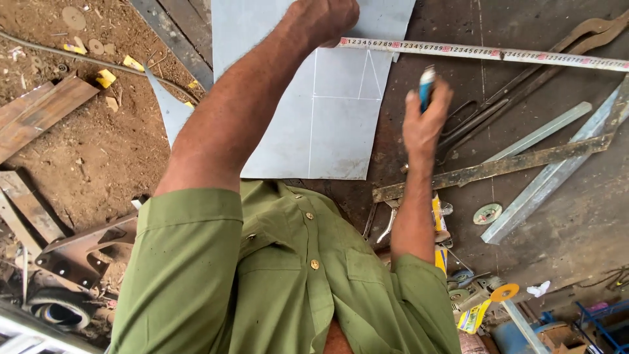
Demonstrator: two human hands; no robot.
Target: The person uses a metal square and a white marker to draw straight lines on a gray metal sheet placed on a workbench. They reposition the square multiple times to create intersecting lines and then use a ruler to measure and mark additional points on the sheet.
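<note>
I've got the left hand [325,19] at the far end of the view, fist clenched and pressing the end of a tape measure [485,54] down onto a grey metal sheet [327,124]. Whether the fingers actually wrap the tape's end or just pin it, I cannot tell from here. The tape runs out to the right from that fist, flat across the dark steel worktable [563,216], reaching the right edge of the view.

Right hand [424,121] is up now, just right of the sheet's right edge and just near of the tape, fingers closed around a small blue marking tool [427,84] that pokes out above the knuckles. Its tip sits close under the tape without touching it, as far as I can see.

On the sheet I can see thin white lines: a long rectangle with a triangle marked in its far part, lying between the two hands.

Right of the hand, a pair of long-handled shears [517,98] lies on the table, then a rusty flat bar [491,170] and a pale angle section [557,174] crossing each other. A small round disc [487,213] sits near them. On the left, bare earth with scrap offcuts.
</note>
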